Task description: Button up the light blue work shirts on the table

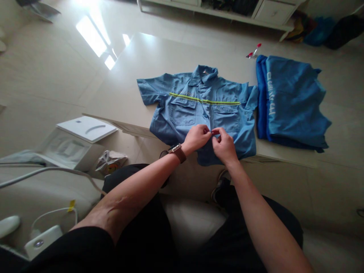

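Observation:
A blue short-sleeved work shirt (pixel 182 112) with a yellow-green stripe across the chest lies front up on a low pale table (pixel 125 87), its collar at the far side. Its lower hem hangs over the near table edge. My left hand (pixel 197 136), a watch (pixel 176 151) at its wrist, is closed on the shirt's front opening below the pockets. Right beside it, my right hand (pixel 223 144) pinches the same front edge, fingertips nearly touching the left ones. Whatever small part lies between the fingertips, such as a button, is hidden.
Folded blue garments (pixel 295 102) are stacked at the table's right, with red-capped items (pixel 253 52) behind them. On the left stand a white box (pixel 82 144) and a crumpled bag (pixel 112 161). A cable (pixel 51 169) and a white device (pixel 42 242) lie on the sofa. A white cabinet (pixel 273 13) stands beyond.

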{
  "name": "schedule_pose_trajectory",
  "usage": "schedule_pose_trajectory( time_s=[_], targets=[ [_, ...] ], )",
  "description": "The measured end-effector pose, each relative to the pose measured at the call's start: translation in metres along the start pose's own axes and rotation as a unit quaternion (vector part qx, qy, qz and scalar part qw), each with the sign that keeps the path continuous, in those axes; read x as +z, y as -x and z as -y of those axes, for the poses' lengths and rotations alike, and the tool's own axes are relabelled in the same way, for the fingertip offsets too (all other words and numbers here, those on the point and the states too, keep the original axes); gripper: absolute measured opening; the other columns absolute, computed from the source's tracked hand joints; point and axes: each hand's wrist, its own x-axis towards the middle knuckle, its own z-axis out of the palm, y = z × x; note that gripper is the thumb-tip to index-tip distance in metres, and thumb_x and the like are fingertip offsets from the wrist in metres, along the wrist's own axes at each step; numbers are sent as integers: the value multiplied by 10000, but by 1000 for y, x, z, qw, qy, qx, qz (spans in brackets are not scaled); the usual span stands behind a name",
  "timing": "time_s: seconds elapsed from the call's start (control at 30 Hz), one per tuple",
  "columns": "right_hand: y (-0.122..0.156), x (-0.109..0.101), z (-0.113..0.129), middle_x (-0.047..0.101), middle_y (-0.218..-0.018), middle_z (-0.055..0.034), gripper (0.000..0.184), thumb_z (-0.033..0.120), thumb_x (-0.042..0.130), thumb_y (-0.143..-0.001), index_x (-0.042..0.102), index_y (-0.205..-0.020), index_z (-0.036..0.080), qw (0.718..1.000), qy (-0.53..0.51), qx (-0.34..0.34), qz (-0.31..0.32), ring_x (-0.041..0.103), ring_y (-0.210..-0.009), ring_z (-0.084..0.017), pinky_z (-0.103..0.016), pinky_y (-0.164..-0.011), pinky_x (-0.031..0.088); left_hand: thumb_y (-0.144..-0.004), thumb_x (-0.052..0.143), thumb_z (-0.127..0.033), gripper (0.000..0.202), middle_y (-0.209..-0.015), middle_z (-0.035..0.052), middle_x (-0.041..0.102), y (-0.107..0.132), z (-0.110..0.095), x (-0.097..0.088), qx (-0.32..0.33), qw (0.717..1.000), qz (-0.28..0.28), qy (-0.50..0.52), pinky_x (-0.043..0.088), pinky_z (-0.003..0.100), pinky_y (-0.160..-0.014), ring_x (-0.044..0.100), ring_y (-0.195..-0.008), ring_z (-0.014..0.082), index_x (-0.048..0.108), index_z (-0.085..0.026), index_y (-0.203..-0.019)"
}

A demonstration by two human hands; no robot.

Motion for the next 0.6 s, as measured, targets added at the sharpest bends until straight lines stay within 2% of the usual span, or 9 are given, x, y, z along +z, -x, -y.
schedule_pose_trajectory(
  time_s=[0.13, 0.23, 0.43, 0.6],
  targets=[
    [-1, 0, -1, 746, -986, -98, 225, 191, 462, -838, 613, -1002, 221, 1000, 0, -6, -1, 664, -811, -240, -355, -817, 512, -939, 655, -402, 322, -747, 45, 709, -1, 0, -1, -38, 997, 6, 72, 375, 242, -628, 575, -702, 135, 762, -112, -848],
    [-2, 1, -1, 742, -1010, -98, 235, 180, 471, -829, 607, -1016, 223, 1000, 1, -3, -6, 661, -820, -235, -350, -818, 514, -893, 708, -324, 226, -751, 42, 708, -3, 5, 3, -50, 991, 2, 121, 366, 235, -615, 575, -700, 125, 756, -108, -846],
    [0, 1, -2, 724, -990, -85, 209, 192, 521, -838, 607, -1028, 210, 1000, -20, -6, -13, 625, -719, -194, -338, -785, 512, -831, 679, -133, 61, -735, 18, 685, -7, 13, 11, -68, 981, -6, 182, 372, 219, -611, 569, -686, 105, 731, -101, -835],
    [0, 3, -8, 686, -963, -78, 108, 194, 541, -846, 603, -933, 214, 999, 5, -28, -27, 623, -787, -208, -343, -797, 506, -809, 687, -116, 14, -711, 0, 673, -7, 13, 13, -49, 975, -10, 217, 380, 212, -609, 569, -659, 99, 700, -120, -811]
  ],
)
